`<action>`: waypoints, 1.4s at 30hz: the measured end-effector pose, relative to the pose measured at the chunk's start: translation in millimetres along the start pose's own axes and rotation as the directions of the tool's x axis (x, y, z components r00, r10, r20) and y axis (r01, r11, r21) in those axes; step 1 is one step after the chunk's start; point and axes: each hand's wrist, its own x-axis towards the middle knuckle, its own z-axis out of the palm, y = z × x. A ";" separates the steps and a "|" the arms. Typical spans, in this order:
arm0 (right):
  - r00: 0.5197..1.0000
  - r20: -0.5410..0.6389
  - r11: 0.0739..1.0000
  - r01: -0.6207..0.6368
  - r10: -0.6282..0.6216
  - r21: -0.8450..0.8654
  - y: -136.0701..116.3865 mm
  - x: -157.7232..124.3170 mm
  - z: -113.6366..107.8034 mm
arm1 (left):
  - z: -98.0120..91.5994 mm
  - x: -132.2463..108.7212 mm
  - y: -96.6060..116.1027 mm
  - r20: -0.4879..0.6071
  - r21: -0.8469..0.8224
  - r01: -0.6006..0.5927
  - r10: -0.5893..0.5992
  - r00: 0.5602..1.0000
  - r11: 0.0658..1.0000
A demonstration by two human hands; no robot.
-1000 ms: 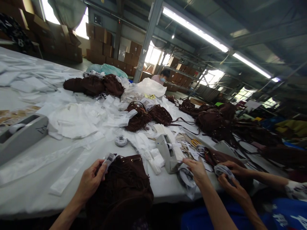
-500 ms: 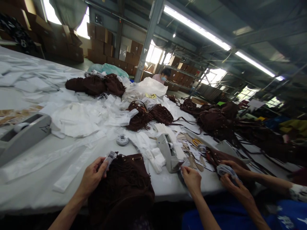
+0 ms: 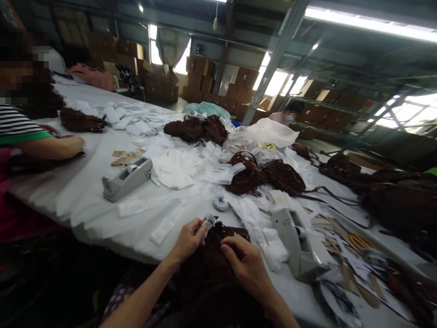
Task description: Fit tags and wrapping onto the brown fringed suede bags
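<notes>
A dark brown fringed bag (image 3: 211, 273) lies at the table's front edge, its lower part lost in shadow. My left hand (image 3: 189, 239) is closed on a clear plastic wrap (image 3: 209, 222) around a small piece at the bag's top. Over the bag's upper right side is my right hand (image 3: 247, 266), thumb and fingertips pinched together near its rim. Whatever those fingertips hold, if anything, is too small to make out. To the right of this hand stands a grey tape dispenser (image 3: 298, 246).
A second tape dispenser (image 3: 126, 180) stands left. White plastic sheets (image 3: 174, 166), a coiled roll (image 3: 221, 203) and brown fringed bags (image 3: 266, 175) cover the middle. Paper strips and yellow-handled pliers (image 3: 358, 241) lie right. A co-worker's arm (image 3: 58, 148) rests on the table at far left.
My right hand has moved from the tape dispenser leftward to the bag. The left hand keeps its hold on the plastic wrap. The view has swung left, bringing in another co-worker.
</notes>
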 end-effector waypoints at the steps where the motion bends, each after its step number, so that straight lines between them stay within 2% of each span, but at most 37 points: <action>1: 1.000 0.024 1.000 0.017 -0.018 0.017 -4.6 9.3 8.7 | -0.3 -0.5 0.2 -0.001 0.007 -0.011 0.011 1.000 1.000; 4: 0.999 0.040 1.000 -0.004 0.004 0.023 -0.3 30.2 28.8 | -1.0 -0.9 0.5 0.007 0.033 -0.039 0.038 0.999 0.999; 9: 0.993 -0.043 0.986 -0.118 0.114 -0.116 23.1 45.9 49.1 | -1.7 -1.2 2.1 -0.001 0.074 -0.077 0.077 0.997 0.994; 13: 0.983 -0.092 0.968 -0.175 0.160 -0.179 29.3 50.6 52.9 | -1.4 -2.1 2.3 -0.008 0.108 -0.091 0.093 0.996 0.990; 18: 0.970 -0.102 0.963 -0.234 0.221 -0.131 29.2 51.3 51.1 | -1.2 -2.6 1.4 0.003 0.086 -0.068 0.068 0.998 0.994; 22: 0.964 -0.126 0.967 -0.244 0.233 -0.078 29.0 51.9 51.5 | -3.4 -0.1 1.5 0.047 -0.024 -0.027 0.028 0.999 0.999; 25: 0.954 -0.117 0.961 -0.278 0.276 0.000 31.5 54.7 53.6 | -5.9 4.7 0.7 0.084 -0.152 0.065 -0.053 0.995 0.986; 30: 0.911 0.053 0.863 -0.404 0.408 0.305 36.2 56.7 54.6 | -8.2 11.9 0.2 0.134 -0.233 0.165 -0.136 0.982 0.958; 34: 0.938 0.129 0.811 -0.343 0.321 0.474 37.9 52.2 51.2 | -7.7 12.1 2.1 0.138 -0.258 0.196 -0.164 0.977 0.946; 42: 0.969 0.053 0.832 -0.235 0.242 0.503 35.2 47.9 53.2 | -7.7 9.0 3.4 0.183 -0.390 0.251 -0.192 0.964 0.886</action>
